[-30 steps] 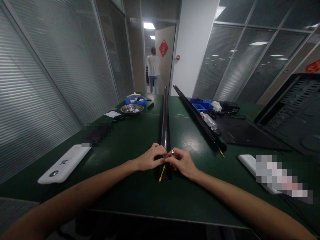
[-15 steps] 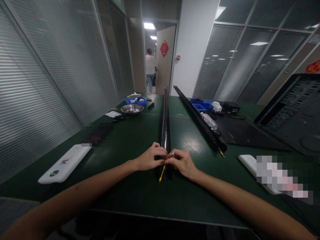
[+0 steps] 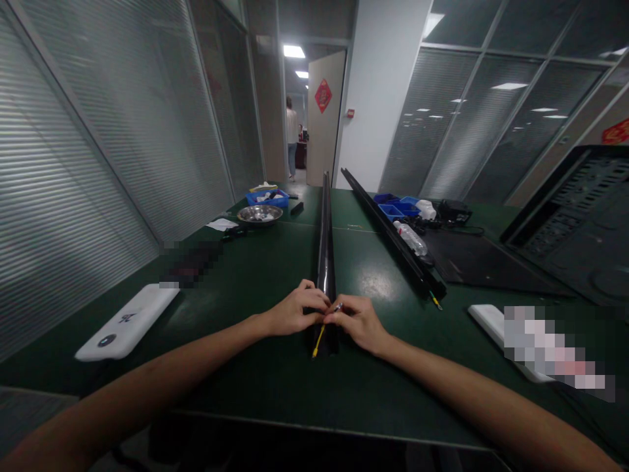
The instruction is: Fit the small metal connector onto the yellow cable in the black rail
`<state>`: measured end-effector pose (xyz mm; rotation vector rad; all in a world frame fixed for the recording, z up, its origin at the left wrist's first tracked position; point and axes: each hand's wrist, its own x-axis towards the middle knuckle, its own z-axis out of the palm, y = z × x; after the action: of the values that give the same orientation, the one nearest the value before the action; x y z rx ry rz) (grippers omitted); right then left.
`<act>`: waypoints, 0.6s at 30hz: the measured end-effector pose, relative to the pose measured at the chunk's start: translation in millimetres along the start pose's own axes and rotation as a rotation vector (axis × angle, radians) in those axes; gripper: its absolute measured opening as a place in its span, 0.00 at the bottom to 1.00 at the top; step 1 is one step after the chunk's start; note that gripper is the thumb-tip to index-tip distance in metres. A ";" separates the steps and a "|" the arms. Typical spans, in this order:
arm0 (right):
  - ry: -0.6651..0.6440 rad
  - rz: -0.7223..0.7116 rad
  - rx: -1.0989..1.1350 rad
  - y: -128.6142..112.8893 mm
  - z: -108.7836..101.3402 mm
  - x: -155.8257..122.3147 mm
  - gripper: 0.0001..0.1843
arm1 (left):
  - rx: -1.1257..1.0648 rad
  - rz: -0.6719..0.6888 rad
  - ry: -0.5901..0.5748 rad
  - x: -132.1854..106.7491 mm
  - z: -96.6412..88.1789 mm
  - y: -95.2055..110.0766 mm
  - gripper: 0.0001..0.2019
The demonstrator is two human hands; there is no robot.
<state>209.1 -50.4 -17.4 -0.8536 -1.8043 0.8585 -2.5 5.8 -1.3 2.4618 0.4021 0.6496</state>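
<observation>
In the head view, the left hand and right hand meet over the near end of a long black rail, fingertips pinched close together; what they grasp is hidden, so I cannot tell; a small shiny piece shows at the right fingers; a yellow wire extends below them; the rail lies lengthwise on the green surface, left of a second rail.

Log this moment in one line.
left hand: at near end of black rail | right hand: same end, close beside left | yellow wire: at that end | second rail: at right
</observation>
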 end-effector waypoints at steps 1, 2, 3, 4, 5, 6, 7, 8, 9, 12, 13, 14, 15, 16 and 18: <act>0.000 0.001 -0.006 -0.2 -0.1 -0.1 0.19 | 0.001 0.000 0.001 0.0 -0.2 0.4 0.05; -0.002 0.000 -0.013 -0.6 -0.1 -0.1 0.19 | 0.002 0.000 0.001 0.1 -0.5 1.0 0.05; -0.004 -0.001 -0.020 -1.2 -0.2 -0.1 0.19 | 0.003 -0.002 -0.001 0.2 -0.8 1.7 0.06; -0.006 -0.004 -0.028 -1.9 -0.3 0.0 0.19 | 0.003 -0.006 -0.004 0.4 -1.0 2.5 0.06; -0.007 -0.010 -0.038 -2.9 -0.4 0.0 0.19 | 0.003 -0.010 -0.007 0.6 -1.2 3.4 0.06; -0.007 -0.023 -0.049 -3.9 -0.5 0.1 0.18 | 0.001 -0.013 -0.010 0.8 -1.3 4.3 0.07; -0.004 -0.041 -0.061 -5.0 -0.7 0.2 0.18 | 0.000 -0.015 -0.013 1.1 -1.2 5.1 0.07; 0.001 -0.059 -0.076 -6.1 -0.9 0.2 0.17 | 0.000 -0.016 -0.012 1.3 -1.1 5.8 0.08; 0.009 -0.075 -0.093 -7.1 -1.1 0.3 0.17 | 0.002 -0.018 -0.006 1.6 -0.8 6.2 0.08; 0.039 -0.096 -0.134 -9.5 -1.7 1.0 0.17 | 0.020 -0.040 0.047 1.8 0.7 5.6 0.11; 0.042 -0.097 -0.137 -10.1 -1.9 1.4 0.17 | 0.025 -0.052 0.073 1.7 1.4 4.7 0.13; 0.041 -0.099 -0.134 -10.7 -2.0 1.8 0.17 | 0.026 -0.063 0.096 1.5 2.0 3.7 0.14; 0.036 -0.102 -0.128 -11.2 -2.1 2.1 0.17 | 0.026 -0.070 0.115 1.3 2.6 2.5 0.15; 0.029 -0.104 -0.120 -11.6 -2.2 2.5 0.18 | 0.024 -0.074 0.126 1.1 3.1 1.4 0.15; 0.027 -0.111 -0.111 -12.0 -2.3 3.0 0.18 | 0.023 -0.074 0.124 0.8 3.7 -0.3 0.15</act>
<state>208.0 -53.6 -5.3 -0.8224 -1.8710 0.6790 0.0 4.8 -3.9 2.4230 0.5484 0.7722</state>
